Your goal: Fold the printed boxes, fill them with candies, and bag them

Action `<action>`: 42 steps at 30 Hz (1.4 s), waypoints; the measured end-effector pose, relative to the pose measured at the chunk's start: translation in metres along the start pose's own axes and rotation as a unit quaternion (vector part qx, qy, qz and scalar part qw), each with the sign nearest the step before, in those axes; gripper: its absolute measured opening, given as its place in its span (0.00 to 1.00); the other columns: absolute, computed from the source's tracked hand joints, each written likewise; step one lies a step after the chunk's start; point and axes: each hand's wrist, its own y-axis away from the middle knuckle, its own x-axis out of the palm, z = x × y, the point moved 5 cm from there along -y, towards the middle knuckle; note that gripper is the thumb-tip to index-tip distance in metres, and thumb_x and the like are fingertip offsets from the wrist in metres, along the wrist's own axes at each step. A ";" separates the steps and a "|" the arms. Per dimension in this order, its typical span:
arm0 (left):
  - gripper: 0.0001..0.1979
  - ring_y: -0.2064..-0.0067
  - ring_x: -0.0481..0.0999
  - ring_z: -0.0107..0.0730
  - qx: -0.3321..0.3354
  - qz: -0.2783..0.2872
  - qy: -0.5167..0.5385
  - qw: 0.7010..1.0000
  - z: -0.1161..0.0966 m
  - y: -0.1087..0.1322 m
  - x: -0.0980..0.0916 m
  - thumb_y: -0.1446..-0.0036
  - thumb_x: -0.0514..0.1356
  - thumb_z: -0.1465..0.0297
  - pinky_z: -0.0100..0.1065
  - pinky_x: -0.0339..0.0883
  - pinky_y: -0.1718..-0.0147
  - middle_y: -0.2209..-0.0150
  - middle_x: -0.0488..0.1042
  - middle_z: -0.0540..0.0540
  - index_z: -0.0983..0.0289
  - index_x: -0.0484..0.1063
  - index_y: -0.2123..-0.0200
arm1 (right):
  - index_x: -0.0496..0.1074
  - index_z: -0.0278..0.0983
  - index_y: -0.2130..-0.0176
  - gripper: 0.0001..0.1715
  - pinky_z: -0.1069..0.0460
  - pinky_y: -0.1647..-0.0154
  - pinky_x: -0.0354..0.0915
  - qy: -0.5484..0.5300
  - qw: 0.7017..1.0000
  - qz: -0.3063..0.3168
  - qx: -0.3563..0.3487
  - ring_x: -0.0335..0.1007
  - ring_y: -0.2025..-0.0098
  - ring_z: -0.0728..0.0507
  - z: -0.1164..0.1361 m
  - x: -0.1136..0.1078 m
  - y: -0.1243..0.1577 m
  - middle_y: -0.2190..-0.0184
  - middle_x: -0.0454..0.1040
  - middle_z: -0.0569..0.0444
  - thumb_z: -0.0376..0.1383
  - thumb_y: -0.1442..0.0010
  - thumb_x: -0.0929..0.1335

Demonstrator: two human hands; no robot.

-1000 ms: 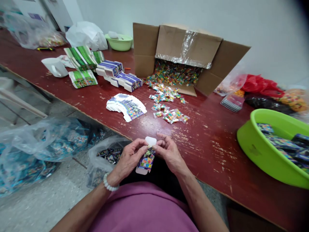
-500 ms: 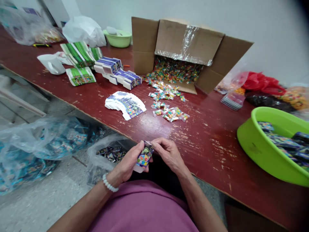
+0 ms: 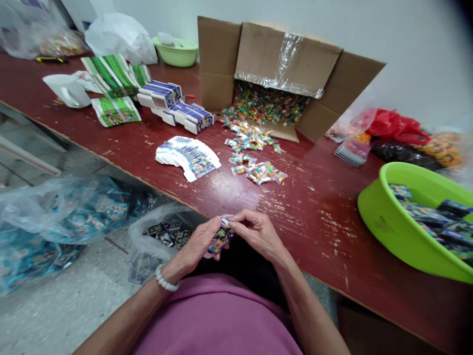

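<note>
Your grip is two-handed: the left hand (image 3: 199, 241) holds a small printed carton (image 3: 220, 240), thumb above and fingers beneath, while the right hand (image 3: 260, 231) pinches at its upper end. Largest is the dark red counter (image 3: 303, 207). Near its far edge stands a cardboard box (image 3: 284, 59), sweets spilling from its mouth. A lime-green tub (image 3: 380, 217) of printed boxes sits by the near edge, at the right. Flat cartons (image 3: 188, 155) lie fanned close to the near edge, left of centre; to their right are small heaps of wrapped sweets (image 3: 264, 172). The carton you hold is off the counter, just beyond the middle of the near edge, above your lap. Smallest is its pale top flap (image 3: 224, 221), under your fingertips, which you appear to be folding. For a neat fold, keep the left hand light so the walls don't buckle, and work the flap in evenly along its crease; forcing one corner could bend the card.
</note>
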 end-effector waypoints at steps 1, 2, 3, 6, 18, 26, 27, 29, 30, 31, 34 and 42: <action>0.33 0.77 0.72 0.27 -0.002 0.001 0.007 1.000 -0.001 0.000 0.000 0.40 0.55 0.45 0.27 0.65 0.80 0.71 0.75 0.53 0.64 0.71 0.43 | 0.78 0.39 0.65 0.11 0.49 0.61 0.69 0.027 0.999 0.022 -0.025 0.75 0.64 0.44 0.004 0.001 0.001 0.64 0.80 0.52 0.44 0.38 0.70; 0.33 0.76 0.72 0.28 -0.003 -0.001 0.016 1.000 -0.001 0.001 0.001 0.40 0.56 0.46 0.27 0.66 0.80 0.71 0.75 0.53 0.63 0.70 0.42 | 0.79 0.39 0.64 0.12 0.49 0.60 0.68 0.060 0.996 0.037 -0.049 0.75 0.63 0.43 0.008 0.002 0.003 0.64 0.80 0.51 0.43 0.36 0.69; 0.33 0.74 0.73 0.29 -0.003 -0.007 0.024 1.000 -0.002 0.001 0.001 0.40 0.56 0.47 0.26 0.66 0.80 0.70 0.74 0.53 0.62 0.69 0.41 | 0.79 0.40 0.62 0.12 0.49 0.59 0.68 0.097 0.992 0.045 -0.072 0.74 0.63 0.44 0.012 0.003 0.004 0.64 0.79 0.51 0.43 0.35 0.68; 0.29 0.67 0.75 0.31 -0.008 -0.019 0.042 0.999 0.000 0.003 0.002 0.41 0.59 0.49 0.27 0.68 0.75 0.65 0.74 0.54 0.59 0.68 0.42 | 0.79 0.41 0.62 0.11 0.49 0.57 0.67 0.185 0.974 0.056 -0.120 0.74 0.62 0.43 0.018 0.002 -0.001 0.64 0.78 0.51 0.41 0.34 0.67; 0.15 0.68 0.71 0.30 -0.073 0.002 0.076 0.994 0.050 0.018 -0.031 0.51 0.69 0.66 0.31 0.65 0.67 0.68 0.72 0.49 0.63 0.72 0.61 | 0.76 0.36 0.52 0.16 0.40 0.45 0.57 0.509 0.832 -0.215 -0.055 0.68 0.49 0.34 -0.024 -0.104 -0.106 0.52 0.77 0.40 0.33 0.39 0.66; 0.12 0.70 0.69 0.32 -0.082 0.094 -0.296 0.947 0.029 0.018 -0.091 0.60 0.64 0.74 0.27 0.59 0.73 0.72 0.73 0.49 0.61 0.79 0.67 | 0.76 0.35 0.64 0.19 0.45 0.57 0.64 0.376 0.868 -0.322 -0.053 0.71 0.63 0.38 -0.020 -0.124 -0.094 0.65 0.79 0.44 0.44 0.35 0.62; 0.10 0.71 0.68 0.32 -0.093 0.114 -0.299 0.943 0.030 0.019 -0.092 0.59 0.64 0.74 0.27 0.57 0.75 0.73 0.72 0.49 0.61 0.78 0.69 | 0.76 0.35 0.64 0.21 0.47 0.62 0.64 0.311 0.889 -0.333 -0.038 0.71 0.67 0.40 -0.018 -0.125 -0.090 0.68 0.78 0.47 0.47 0.36 0.63; 0.08 0.73 0.68 0.30 -0.108 0.136 -0.257 0.951 0.031 0.018 -0.090 0.56 0.64 0.72 0.25 0.56 0.77 0.74 0.71 0.48 0.61 0.76 0.68 | 0.75 0.35 0.65 0.22 0.51 0.72 0.61 0.126 0.939 -0.321 0.005 0.66 0.74 0.45 -0.019 -0.121 -0.079 0.74 0.74 0.53 0.52 0.43 0.68; 0.09 0.72 0.68 0.29 -0.112 0.134 -0.214 0.961 0.031 0.018 -0.087 0.54 0.64 0.70 0.25 0.56 0.78 0.73 0.71 0.48 0.61 0.74 0.66 | 0.75 0.36 0.66 0.22 0.52 0.74 0.59 0.027 0.954 -0.298 0.029 0.64 0.76 0.47 -0.020 -0.115 -0.073 0.76 0.72 0.56 0.52 0.48 0.72; 0.10 0.72 0.70 0.29 -0.112 0.126 -0.161 0.973 0.030 0.017 -0.083 0.53 0.65 0.69 0.25 0.57 0.78 0.71 0.71 0.48 0.61 0.71 0.65 | 0.75 0.36 0.67 0.22 0.53 0.76 0.58 -0.053 0.961 -0.268 0.048 0.62 0.77 0.49 -0.019 -0.106 -0.066 0.77 0.70 0.58 0.51 0.52 0.75; 0.13 0.70 0.77 0.32 -0.097 0.084 0.000 0.992 0.025 0.012 -0.067 0.49 0.65 0.66 0.26 0.62 0.76 0.67 0.74 0.50 0.60 0.64 0.63 | 0.76 0.37 0.68 0.19 0.55 0.76 0.57 -0.150 0.968 -0.182 0.085 0.60 0.76 0.51 -0.013 -0.076 -0.043 0.76 0.70 0.59 0.46 0.55 0.78; 0.23 0.69 0.79 0.33 -0.052 0.101 0.073 0.991 0.000 0.005 -0.029 0.49 0.68 0.68 0.32 0.72 0.71 0.61 0.76 0.55 0.63 0.68 0.50 | 0.77 0.37 0.65 0.12 0.53 0.70 0.63 0.004 0.994 -0.026 0.110 0.67 0.73 0.49 -0.007 -0.033 -0.007 0.72 0.75 0.56 0.43 0.41 0.71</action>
